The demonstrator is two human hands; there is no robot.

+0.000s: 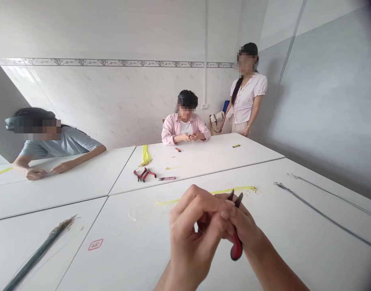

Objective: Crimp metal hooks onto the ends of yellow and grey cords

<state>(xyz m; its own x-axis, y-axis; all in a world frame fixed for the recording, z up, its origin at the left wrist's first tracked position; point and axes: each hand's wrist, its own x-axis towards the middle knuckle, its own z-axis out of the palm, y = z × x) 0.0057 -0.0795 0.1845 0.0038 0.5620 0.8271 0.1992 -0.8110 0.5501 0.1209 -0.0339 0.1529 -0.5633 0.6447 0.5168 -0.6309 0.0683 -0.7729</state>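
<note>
Closest in, the left hand (193,230) curls narrow, thumb and fingertips pinched toward the right hand (246,230); whether anything small sits in that pinch I cannot tell. That right hand is wrapped round pliers (236,245), with glossy red grips low and dark tapered tips poking up, slightly apart, above the knuckles. Both hover over the white table (127,258), which is smooth and faintly shiny.

Risk, as I judge it: the left fingertips lie right against the tips, so a squeeze could nip skin, and the slick grips could twist in the palm.

To the left a thin dark-green wire bundle (36,254) lies straight, frayed at its far end, near a red sticker (95,244). Just beyond the hands lie fine yellow strands (234,189); to the right, long grey wires (319,212). Farther off are spare pliers (144,174), pink snips (167,178) and a yellow tuft (145,155). Beyond those are a leaning person (52,141), a seated person (185,125) and a standing person (247,93).
</note>
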